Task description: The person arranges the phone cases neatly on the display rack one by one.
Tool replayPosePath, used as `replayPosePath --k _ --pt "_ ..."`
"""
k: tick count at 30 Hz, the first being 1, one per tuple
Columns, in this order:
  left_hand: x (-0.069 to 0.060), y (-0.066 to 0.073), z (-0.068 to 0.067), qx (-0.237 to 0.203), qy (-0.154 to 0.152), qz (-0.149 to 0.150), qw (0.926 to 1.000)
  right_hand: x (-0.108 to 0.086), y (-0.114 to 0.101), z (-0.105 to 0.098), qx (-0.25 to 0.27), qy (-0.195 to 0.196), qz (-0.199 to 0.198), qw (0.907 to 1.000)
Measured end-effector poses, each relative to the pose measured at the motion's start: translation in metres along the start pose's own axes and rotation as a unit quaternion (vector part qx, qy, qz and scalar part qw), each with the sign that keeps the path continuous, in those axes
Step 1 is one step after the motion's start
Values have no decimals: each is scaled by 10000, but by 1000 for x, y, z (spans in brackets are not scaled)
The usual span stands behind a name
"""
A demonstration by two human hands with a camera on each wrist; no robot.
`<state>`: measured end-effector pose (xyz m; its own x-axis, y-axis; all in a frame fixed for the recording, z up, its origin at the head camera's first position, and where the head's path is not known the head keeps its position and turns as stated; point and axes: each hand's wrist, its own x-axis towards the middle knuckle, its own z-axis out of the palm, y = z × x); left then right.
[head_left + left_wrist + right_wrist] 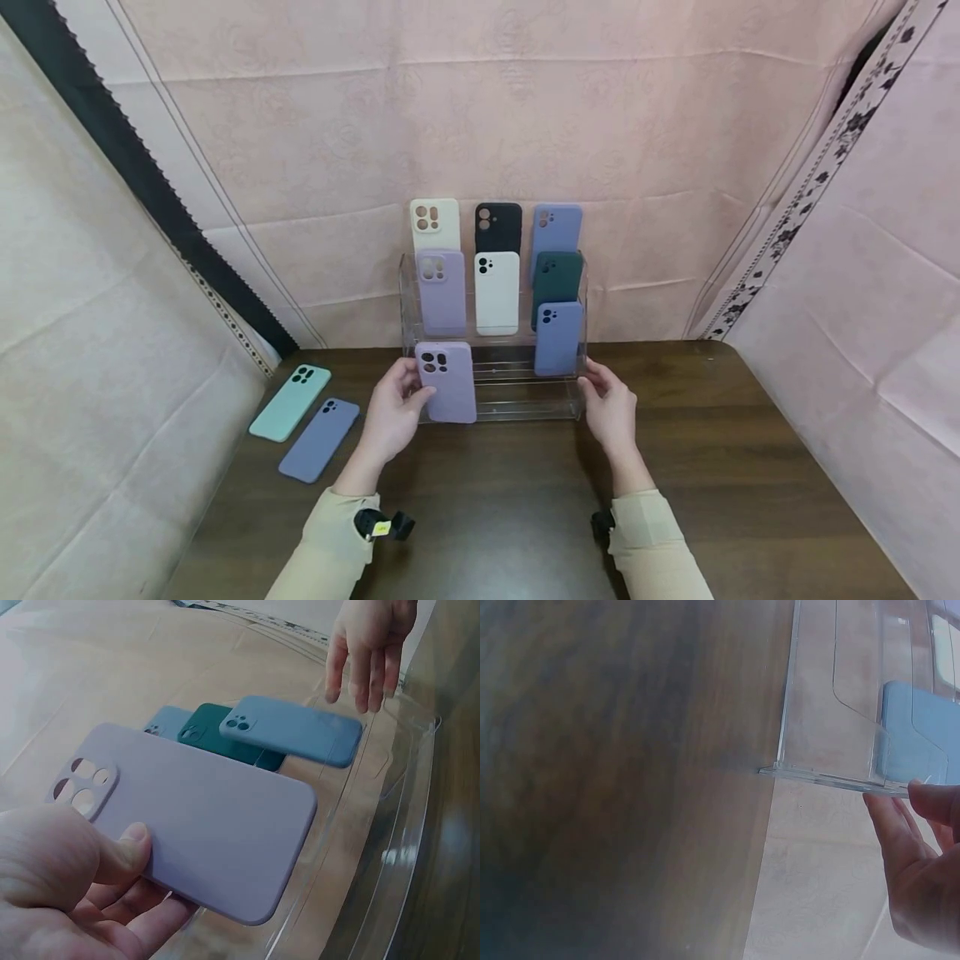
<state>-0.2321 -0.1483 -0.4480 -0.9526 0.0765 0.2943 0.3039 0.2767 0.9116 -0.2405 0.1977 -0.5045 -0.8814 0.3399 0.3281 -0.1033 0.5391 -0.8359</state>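
My left hand [393, 408] pinches a light purple phone case [452, 383] by its left edge, thumb on the face that shows and fingers behind. In the left wrist view the case [202, 817] is tilted, with its camera cutouts near the thumb. It stands upright in front of the lower left part of a clear stepped display stand [525, 410]; whether it rests on a step I cannot tell. My right hand [611, 410] touches the stand's right side panel with its fingertips [877, 806], fingers fairly straight. Beside that panel, a blue phone case [558, 337] leans on a step.
Higher on the stand lean white [497, 292], purple [442, 292], green [558, 275], black [498, 227], cream [435, 225] and blue [557, 227] cases. A mint case [291, 403] and a blue-grey case [319, 440] lie on the brown table [487, 517] at left. Cloth [525, 125] hangs behind.
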Motion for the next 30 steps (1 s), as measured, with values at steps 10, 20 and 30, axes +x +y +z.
replayPosePath --k 10,20,30 --pt "17 8 33 -383 423 235 9981 0 1 1 49 37 -57 10000" --pt "42 17 63 -524 800 628 9934 0 1 2 65 90 -137 9998" --pt "61 15 84 6 1234 895 9883 0 0 1 19 33 -98 9999"
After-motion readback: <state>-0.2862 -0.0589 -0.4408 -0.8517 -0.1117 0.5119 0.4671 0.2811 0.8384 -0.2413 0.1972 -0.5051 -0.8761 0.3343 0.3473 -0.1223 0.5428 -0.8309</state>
